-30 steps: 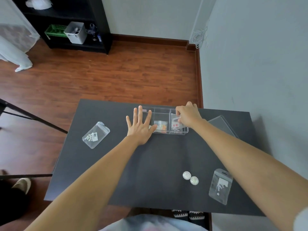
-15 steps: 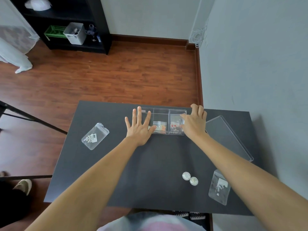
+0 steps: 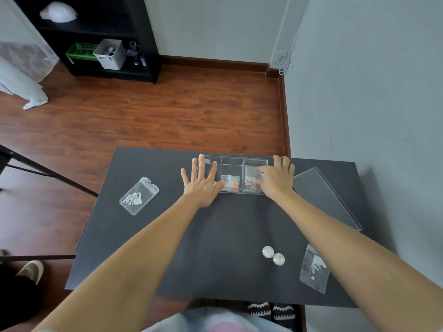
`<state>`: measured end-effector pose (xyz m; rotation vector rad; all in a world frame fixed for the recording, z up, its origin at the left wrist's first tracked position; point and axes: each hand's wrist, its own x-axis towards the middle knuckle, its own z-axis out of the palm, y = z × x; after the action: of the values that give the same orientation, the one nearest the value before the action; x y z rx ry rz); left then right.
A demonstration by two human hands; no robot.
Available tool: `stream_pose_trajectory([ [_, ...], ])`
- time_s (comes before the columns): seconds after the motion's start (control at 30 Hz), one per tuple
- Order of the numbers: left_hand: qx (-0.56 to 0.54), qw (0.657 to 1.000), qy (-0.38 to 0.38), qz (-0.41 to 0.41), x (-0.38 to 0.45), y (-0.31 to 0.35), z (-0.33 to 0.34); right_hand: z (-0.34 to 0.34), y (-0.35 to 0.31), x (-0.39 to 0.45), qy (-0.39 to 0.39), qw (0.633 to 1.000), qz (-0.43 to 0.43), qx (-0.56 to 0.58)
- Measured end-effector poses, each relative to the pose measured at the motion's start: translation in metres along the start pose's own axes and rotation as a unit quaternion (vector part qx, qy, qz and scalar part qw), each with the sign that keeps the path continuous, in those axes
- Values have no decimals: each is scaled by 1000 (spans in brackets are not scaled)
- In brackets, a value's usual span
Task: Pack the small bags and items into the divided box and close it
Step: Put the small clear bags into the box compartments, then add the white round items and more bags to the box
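A clear divided box (image 3: 233, 157) stands open at the far middle of the black table (image 3: 215, 236). Its middle compartment holds a small bag with orange pieces (image 3: 230, 182); the right one holds a bag with red pieces (image 3: 251, 182). My left hand (image 3: 201, 185) lies flat with spread fingers over the box's left end. My right hand (image 3: 278, 178) rests at the box's right end, fingers apart, thumb over the right compartment. The clear lid (image 3: 326, 197) lies to the right of the box. One bag of white pieces (image 3: 139, 196) lies at the left, another (image 3: 314, 269) at the front right beside two small round cases (image 3: 273, 255).
The table's far edge runs just behind the box, with wooden floor beyond. A grey wall stands close on the right. A black shelf (image 3: 96, 32) is far off at the back left. A tripod leg (image 3: 48, 173) slants past the table's left side.
My right hand has let go of the bag in the right compartment, slid to the box's right end and opened out. My left hand has stayed put.
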<state>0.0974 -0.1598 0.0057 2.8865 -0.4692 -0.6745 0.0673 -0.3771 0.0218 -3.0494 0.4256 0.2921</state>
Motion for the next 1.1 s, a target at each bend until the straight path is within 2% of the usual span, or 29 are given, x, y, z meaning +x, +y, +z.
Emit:
stream_pose_trajectory([
  [0.13,-57,998,35,11,-5,-2,1,3,-2,-18,38,997,-36,52],
  [0.23,-98,990,93,33,-14,-7,0,9,-9,-34,57,991,-75,92],
  [0.33,-161,974,154,30,-26,-20,1,19,-17,-51,44,987,-110,105],
  [0.43,-207,956,204,-30,-45,-49,5,30,-23,-62,2,990,-111,92],
  [0.53,-213,944,221,-118,-71,-91,12,38,-24,-66,-24,992,-110,62],
  [0.63,-193,935,212,-206,-89,-131,19,41,-21,-67,-33,993,-110,39],
  [0.7,-187,934,181,-245,-95,-149,21,40,-21,-67,-37,993,-110,28],
  [0.8,-188,942,133,-245,-98,-163,19,39,-21,-68,-39,993,-111,13],
  [0.93,-208,942,105,-241,-93,-166,14,40,-21,-68,-46,993,-110,-2],
  [1.1,-211,937,42,-275,-85,-177,2,38,-18,-69,-55,992,-112,-12],
])
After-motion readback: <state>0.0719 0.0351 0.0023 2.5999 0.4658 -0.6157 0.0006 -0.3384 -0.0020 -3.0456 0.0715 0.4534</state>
